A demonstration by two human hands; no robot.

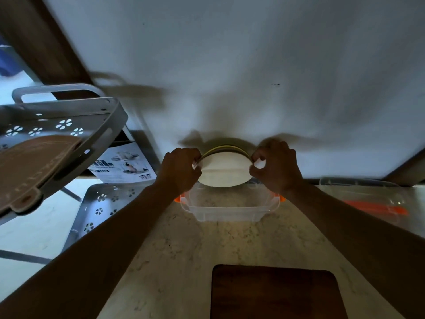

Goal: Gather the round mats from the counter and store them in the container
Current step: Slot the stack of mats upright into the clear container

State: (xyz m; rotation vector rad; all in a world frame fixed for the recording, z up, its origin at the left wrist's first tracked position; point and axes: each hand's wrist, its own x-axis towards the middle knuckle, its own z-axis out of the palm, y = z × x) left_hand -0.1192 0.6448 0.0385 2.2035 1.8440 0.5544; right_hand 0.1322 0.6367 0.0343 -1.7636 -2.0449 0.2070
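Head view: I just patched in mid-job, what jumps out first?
Dead centre, the left hand and right hand grip a stack of round mats by its opposite edges, held tilted over the back of an open clear container on the marble counter. A grey perforated rack looms at left, and a dark wooden board lies nearest the camera.

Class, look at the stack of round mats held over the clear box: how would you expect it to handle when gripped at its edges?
The stack of mats is probably fairly stiff: gripped only at its sides by the left hand and right hand, it shows no sag. It seems light, since fingertips suffice. The layers might slide apart, hence two hands above the box.
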